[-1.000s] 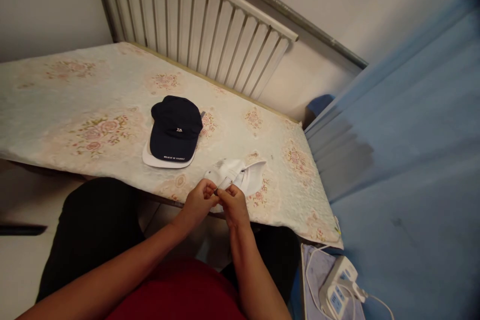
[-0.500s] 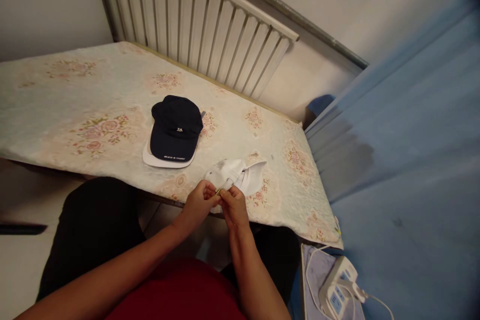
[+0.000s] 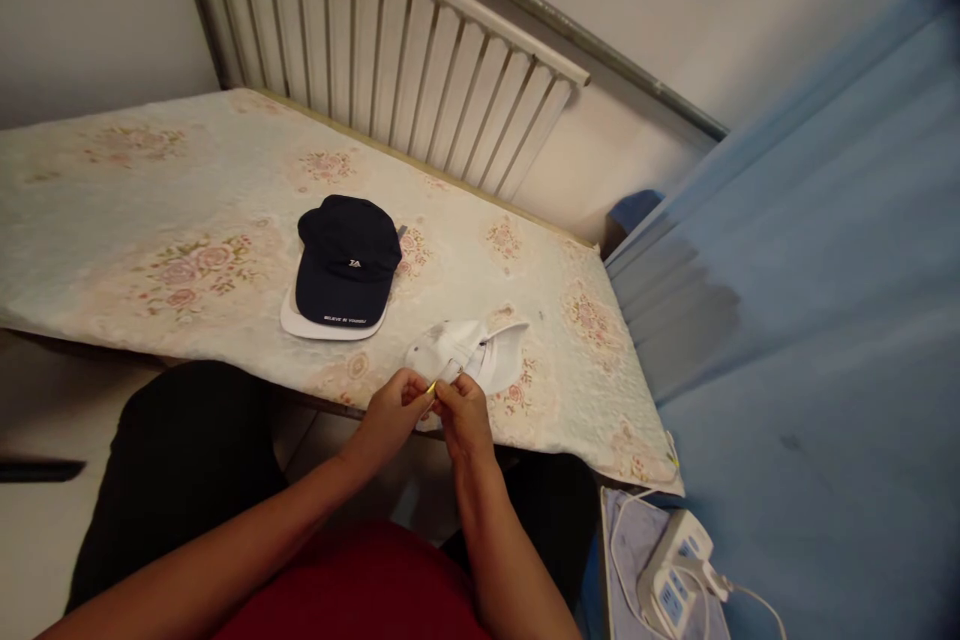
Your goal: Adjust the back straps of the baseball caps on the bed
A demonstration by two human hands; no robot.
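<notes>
A white cap point(image 3: 442, 345) lies at the near edge of the bed-like surface, its brim point(image 3: 510, 352) pointing right. Its back strap point(image 3: 452, 370) runs toward my fingertips. Between them shows a small gold-coloured piece point(image 3: 432, 388), apparently a metal clasp, though too small to make out fully. My left hand point(image 3: 394, 412) pinches from the left, thumb and forefinger together. My right hand point(image 3: 465, 412) pinches close beside it, its fingers on the strap end. Left of the hands, a navy cap point(image 3: 349, 260) rests on top of another white cap point(image 3: 330, 327), of which mainly the brim shows.
A floral-patterned cover point(image 3: 202, 270) spreads over the surface. Behind it stands a radiator point(image 3: 397, 50). A blue curtain point(image 3: 810, 320) hangs on the right. A power strip point(image 3: 675, 580) with cables sits on a small stand at the lower right.
Both hands keep pinching at the white cap's strap with slight finger movement. More of the gold-coloured piece shows between them. The whole view has shifted slightly.
</notes>
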